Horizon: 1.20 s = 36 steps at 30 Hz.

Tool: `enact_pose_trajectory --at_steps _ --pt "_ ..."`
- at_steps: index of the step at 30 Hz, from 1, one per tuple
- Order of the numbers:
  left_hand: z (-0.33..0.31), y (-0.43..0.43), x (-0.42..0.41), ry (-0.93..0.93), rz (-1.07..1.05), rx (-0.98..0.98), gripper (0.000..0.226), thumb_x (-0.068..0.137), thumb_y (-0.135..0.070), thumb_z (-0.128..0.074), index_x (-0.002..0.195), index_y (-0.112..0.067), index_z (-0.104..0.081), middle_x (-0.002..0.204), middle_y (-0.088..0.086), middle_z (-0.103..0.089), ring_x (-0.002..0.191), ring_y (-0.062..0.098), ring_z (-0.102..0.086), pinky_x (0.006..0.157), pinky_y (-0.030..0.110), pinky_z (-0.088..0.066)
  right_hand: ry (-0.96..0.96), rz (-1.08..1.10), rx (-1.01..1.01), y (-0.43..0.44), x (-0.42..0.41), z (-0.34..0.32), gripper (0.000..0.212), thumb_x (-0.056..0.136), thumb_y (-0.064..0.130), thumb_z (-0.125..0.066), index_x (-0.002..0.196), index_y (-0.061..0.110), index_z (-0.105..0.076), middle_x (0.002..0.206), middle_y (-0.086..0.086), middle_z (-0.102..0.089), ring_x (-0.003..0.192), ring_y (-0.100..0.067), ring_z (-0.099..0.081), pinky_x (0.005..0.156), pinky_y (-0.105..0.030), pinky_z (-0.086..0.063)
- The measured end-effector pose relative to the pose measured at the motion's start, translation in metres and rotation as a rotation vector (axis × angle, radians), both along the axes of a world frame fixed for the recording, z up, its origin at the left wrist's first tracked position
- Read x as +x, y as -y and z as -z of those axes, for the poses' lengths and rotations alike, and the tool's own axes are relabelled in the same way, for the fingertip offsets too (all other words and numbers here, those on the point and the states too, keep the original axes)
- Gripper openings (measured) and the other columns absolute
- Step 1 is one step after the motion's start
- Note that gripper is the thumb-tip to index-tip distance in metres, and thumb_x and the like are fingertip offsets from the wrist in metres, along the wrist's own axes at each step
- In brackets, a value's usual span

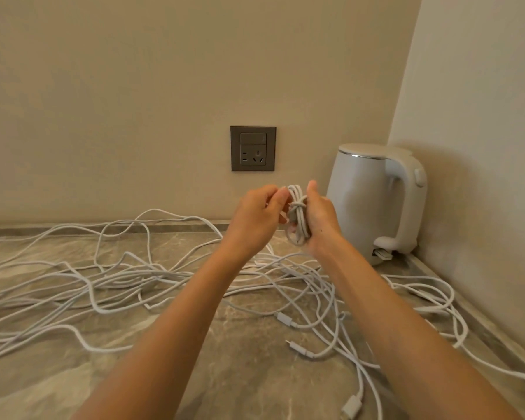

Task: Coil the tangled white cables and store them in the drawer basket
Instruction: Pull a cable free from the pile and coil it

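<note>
Head view. Both hands are raised above the countertop (73,374), in front of the wall.

The right hand (323,221) grips the coiled cable (298,221). The bundle stands roughly upright in the palm, with the thumb up along its right side and the other fingers curled behind it, mostly hidden. This grip likely stops the loops from springing apart.

The left hand (253,218) has its fingers curled, and thumb and forefinger pinch a strand at the coil's upper left. A turn of cable already crosses the bundle's middle, so the pinch is probably cinching the tail round the waist to lock the coil. The coil looks near done, judging by how tight it is.

The tangled white cables (128,286) lie in loose overlapping loops across the countertop, from the left edge to the right corner and under both forearms. Several connector ends show: a plug (284,319), a bare tip (297,348) and one more (350,407) near the bottom edge. Most of the task is left.

The drawer basket is not in view.

A white electric kettle (376,201) sits in the corner just behind the right hand, apart from it. A grey wall socket (253,148) is above the hands with nothing plugged in.
</note>
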<state>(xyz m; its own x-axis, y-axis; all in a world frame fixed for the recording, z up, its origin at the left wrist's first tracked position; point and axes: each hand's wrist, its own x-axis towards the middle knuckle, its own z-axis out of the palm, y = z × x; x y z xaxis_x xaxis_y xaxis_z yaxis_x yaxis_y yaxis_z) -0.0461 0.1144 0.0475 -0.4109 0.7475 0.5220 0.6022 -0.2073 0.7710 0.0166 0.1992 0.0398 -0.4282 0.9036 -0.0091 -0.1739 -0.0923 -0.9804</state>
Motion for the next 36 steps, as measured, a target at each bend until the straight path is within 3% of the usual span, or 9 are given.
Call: enact_pose_trajectory --at_steps 3,6,11,16,20,27,31,34,36 --pt "0.001 0.002 0.001 -0.012 -0.009 -0.065 0.038 0.094 -0.031 -0.049 0.09 0.003 -0.065 0.085 0.019 -0.067 0.07 0.021 -0.06 0.068 0.037 -0.05 0.136 0.097 0.191 -0.003 -0.001 0.002 0.053 0.101 0.044 -0.027 0.066 0.013 -0.051 0.064 -0.005 -0.054 0.063 -0.018 -0.054 0.063 -0.033 -0.046" --pt "0.004 0.0 -0.005 0.021 -0.028 -0.119 0.036 0.09 -0.028 -0.057 0.093 0.007 -0.064 0.09 0.024 -0.067 0.078 0.029 -0.063 0.078 0.048 -0.051 0.16 0.036 0.165 -0.002 -0.004 0.002 0.049 0.102 0.041 -0.028 0.073 0.01 -0.053 0.072 -0.009 -0.059 0.075 -0.024 -0.059 0.078 -0.04 -0.051" --pt "0.006 -0.001 -0.019 0.118 -0.099 -0.172 0.03 0.097 -0.017 -0.045 0.095 0.007 -0.062 0.093 0.024 -0.067 0.089 0.037 -0.064 0.084 0.05 -0.051 0.09 -0.147 0.055 -0.002 0.005 -0.006 0.042 0.103 0.025 -0.032 0.071 0.008 -0.053 0.066 -0.007 -0.056 0.055 -0.015 -0.053 0.052 -0.024 -0.044" --pt "0.005 0.001 -0.027 0.206 -0.157 -0.135 0.021 0.098 -0.018 -0.042 0.094 -0.007 -0.059 0.096 0.019 -0.066 0.093 0.034 -0.063 0.088 0.051 -0.049 0.222 -0.379 0.018 -0.007 0.014 -0.008 0.02 0.095 0.02 -0.043 0.089 0.006 -0.056 0.088 -0.014 -0.062 0.077 -0.023 -0.061 0.072 -0.032 -0.051" --pt "0.004 0.006 -0.034 0.248 -0.18 -0.09 0.016 0.098 -0.014 -0.041 0.097 -0.011 -0.056 0.097 0.014 -0.065 0.094 0.027 -0.062 0.091 0.045 -0.05 0.308 -0.569 -0.032 -0.006 0.015 -0.006 0.042 0.098 0.036 -0.043 0.113 -0.002 -0.051 0.096 -0.024 -0.068 0.086 -0.029 -0.069 0.075 -0.031 -0.057" --pt "0.009 0.003 -0.033 0.239 -0.171 -0.094 0.011 0.095 -0.014 -0.048 0.094 -0.011 -0.059 0.096 0.016 -0.067 0.092 0.031 -0.063 0.088 0.05 -0.049 0.325 -0.51 0.105 -0.004 0.007 0.001 0.026 0.09 0.011 -0.061 0.108 -0.008 -0.059 0.091 -0.019 -0.066 0.083 -0.022 -0.066 0.074 -0.025 -0.056" --pt "0.011 0.001 -0.031 0.235 -0.174 -0.098 0.01 0.094 -0.015 -0.05 0.091 -0.012 -0.059 0.096 0.015 -0.068 0.091 0.03 -0.064 0.087 0.049 -0.05 0.233 -0.425 0.096 0.0 -0.001 0.006 0.018 0.089 -0.002 -0.057 0.103 -0.013 -0.061 0.086 -0.013 -0.065 0.08 -0.022 -0.064 0.074 -0.026 -0.057" --pt "0.011 0.003 -0.031 0.264 -0.166 -0.066 0.014 0.094 -0.016 -0.05 0.087 -0.015 -0.063 0.094 0.013 -0.069 0.091 0.028 -0.064 0.088 0.047 -0.05 0.075 -0.442 -0.025 0.001 -0.001 0.007 0.025 0.087 -0.01 -0.054 0.112 -0.012 -0.055 0.087 -0.015 -0.065 0.075 -0.024 -0.065 0.067 -0.028 -0.058" --pt "0.009 0.007 -0.031 0.328 -0.158 -0.039 0.02 0.094 -0.015 -0.05 0.08 -0.02 -0.064 0.093 0.012 -0.07 0.089 0.025 -0.064 0.088 0.043 -0.049 -0.018 -0.47 -0.133 0.0 0.0 0.007 0.02 0.086 -0.01 -0.054 0.106 -0.009 -0.057 0.082 -0.015 -0.067 0.069 -0.025 -0.068 0.066 -0.028 -0.058"
